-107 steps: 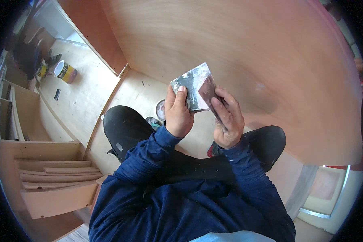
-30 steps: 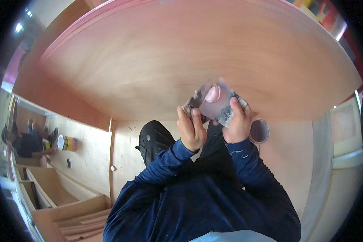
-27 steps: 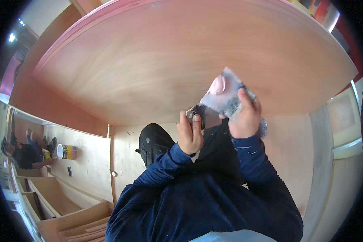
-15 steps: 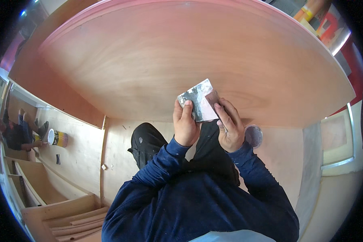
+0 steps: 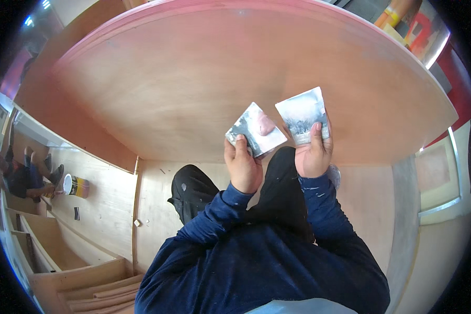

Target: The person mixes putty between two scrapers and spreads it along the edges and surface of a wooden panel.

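My left hand (image 5: 244,168) is closed on a flat, paint-smeared putty spreader (image 5: 240,127), its thumb lying across the near corner. A lump of pink putty (image 5: 265,124) sits on that spreader's upper face. To the right, my right hand (image 5: 315,156) grips a second putty spreader (image 5: 302,109), tilted up and streaked grey and white, with the thumb on its face. A gap separates the two spreaders. Both are held in front of a large curved wooden panel (image 5: 193,78). Whether either blade touches the panel I cannot tell; they seem apart from it.
A round tub (image 5: 335,176) is mostly hidden behind my right wrist. On the left floor stands a yellow-and-black bucket (image 5: 78,187), beside another person (image 5: 17,180). Open wooden compartments (image 5: 68,240) fill the lower left. A wooden strip (image 5: 135,209) crosses the floor.
The two spreaders, together before, have come apart. My right hand has moved up and right and turned its spreader face-on. A pink putty lump now shows on the left spreader.
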Demonstrator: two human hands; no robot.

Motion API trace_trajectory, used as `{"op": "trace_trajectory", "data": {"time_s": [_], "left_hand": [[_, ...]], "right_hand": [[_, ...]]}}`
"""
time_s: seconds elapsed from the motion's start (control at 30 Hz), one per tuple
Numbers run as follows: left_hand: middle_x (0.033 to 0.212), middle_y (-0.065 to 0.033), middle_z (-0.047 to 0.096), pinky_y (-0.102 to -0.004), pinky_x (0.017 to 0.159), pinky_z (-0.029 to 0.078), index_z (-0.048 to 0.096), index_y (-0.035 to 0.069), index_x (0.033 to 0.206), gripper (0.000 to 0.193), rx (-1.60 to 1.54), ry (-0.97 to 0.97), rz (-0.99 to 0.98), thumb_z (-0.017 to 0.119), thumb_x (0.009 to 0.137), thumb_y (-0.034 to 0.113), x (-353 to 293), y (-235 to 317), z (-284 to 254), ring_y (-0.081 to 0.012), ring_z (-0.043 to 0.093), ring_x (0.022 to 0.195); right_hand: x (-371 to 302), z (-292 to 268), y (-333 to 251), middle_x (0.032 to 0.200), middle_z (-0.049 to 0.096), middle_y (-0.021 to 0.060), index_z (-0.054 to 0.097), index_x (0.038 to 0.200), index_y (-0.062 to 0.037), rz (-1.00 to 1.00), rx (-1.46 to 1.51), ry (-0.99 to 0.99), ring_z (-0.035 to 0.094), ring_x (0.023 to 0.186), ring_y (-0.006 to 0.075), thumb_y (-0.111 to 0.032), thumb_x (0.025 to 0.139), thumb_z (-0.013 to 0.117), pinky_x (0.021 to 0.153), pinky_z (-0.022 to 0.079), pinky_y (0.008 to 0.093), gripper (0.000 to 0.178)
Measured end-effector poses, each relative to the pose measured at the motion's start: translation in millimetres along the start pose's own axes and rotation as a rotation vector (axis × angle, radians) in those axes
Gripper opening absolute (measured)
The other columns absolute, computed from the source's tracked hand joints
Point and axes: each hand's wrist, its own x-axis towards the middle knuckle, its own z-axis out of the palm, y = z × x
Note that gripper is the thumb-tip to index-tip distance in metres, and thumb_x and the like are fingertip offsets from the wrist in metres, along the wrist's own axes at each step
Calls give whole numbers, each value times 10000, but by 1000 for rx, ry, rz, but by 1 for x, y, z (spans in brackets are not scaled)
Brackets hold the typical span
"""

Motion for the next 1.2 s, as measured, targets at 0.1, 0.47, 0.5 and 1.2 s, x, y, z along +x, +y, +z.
{"op": "trace_trajectory", "data": {"time_s": [0.1,0.47,0.5,1.2], "left_hand": [[1139,-112,584,-356,841,558,422,19,1235,237,161,-96,189,375,1020,107,-2,-10,-2,-207,621,1017],[1113,-53,577,-272,882,463,456,25,1213,211,158,-105,381,415,1026,114,17,4,-24,-115,559,990],[1113,-53,577,-272,882,463,456,25,1213,211,149,-77,409,415,1026,114,19,15,-22,-115,559,990],[1157,-26,595,-418,722,590,419,171,1282,303,-243,17,62,369,1023,320,29,48,-53,-160,658,930]], "right_hand": [[-14,23,-9,1300,528,141,393,1364,34,-1,297,-2,531,1200,263,-216,1027,446,1026,430,419,423],[-36,-26,51,1278,556,122,519,1312,-33,137,-477,-746,592,1080,264,-161,1002,488,865,522,367,336],[-37,-26,55,1286,555,116,512,1313,-45,547,-247,-676,589,1087,278,-146,992,498,847,532,383,337],[-16,-21,71,1401,484,100,408,1418,-202,838,1037,-453,526,1155,348,-499,967,434,755,511,544,541]]}}
